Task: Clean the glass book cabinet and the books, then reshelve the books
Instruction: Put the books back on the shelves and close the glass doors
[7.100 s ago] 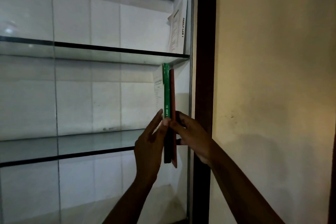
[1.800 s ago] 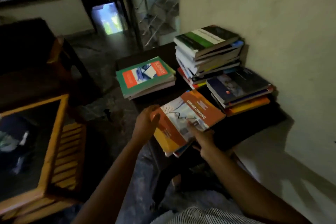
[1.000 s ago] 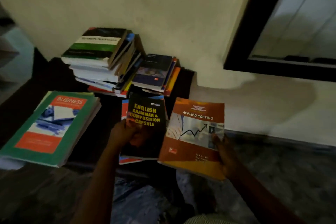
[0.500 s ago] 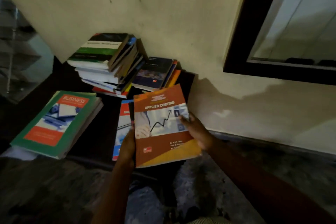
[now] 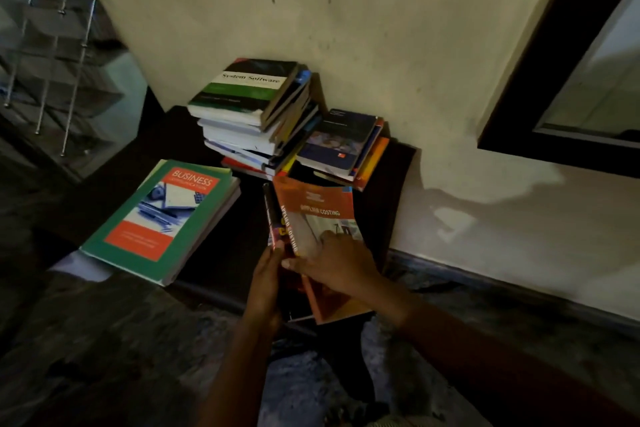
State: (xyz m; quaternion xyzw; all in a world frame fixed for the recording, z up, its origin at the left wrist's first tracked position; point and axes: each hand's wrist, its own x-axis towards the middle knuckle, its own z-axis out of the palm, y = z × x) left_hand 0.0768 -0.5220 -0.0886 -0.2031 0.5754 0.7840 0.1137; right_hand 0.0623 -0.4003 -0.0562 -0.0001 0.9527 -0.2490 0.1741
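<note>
I hold two books together, tilted up on edge above the dark low table (image 5: pixel 221 253). The orange "Applied Costing" book (image 5: pixel 320 215) faces right, and my right hand (image 5: pixel 337 265) lies across its cover with the thumb round the spine. A black book (image 5: pixel 272 218) with yellow and red lettering stands against its left side, held by my left hand (image 5: pixel 266 282) from the left. On the table lie a green "Business" book (image 5: pixel 162 218), a tall stack topped by "System Software" (image 5: pixel 252 111), and a smaller stack (image 5: pixel 341 142). The cabinet's dark frame (image 5: pixel 540 80) shows at upper right.
A cream wall (image 5: pixel 346 28) rises behind the table. Glass stair panels with metal rods (image 5: pixel 52 62) stand at upper left. The floor (image 5: pixel 104 340) around the table is dark.
Half a second ago the orange book lay flat facing up in both hands. Now it is turned on edge with the black book pressed against it, lifted clear of the table.
</note>
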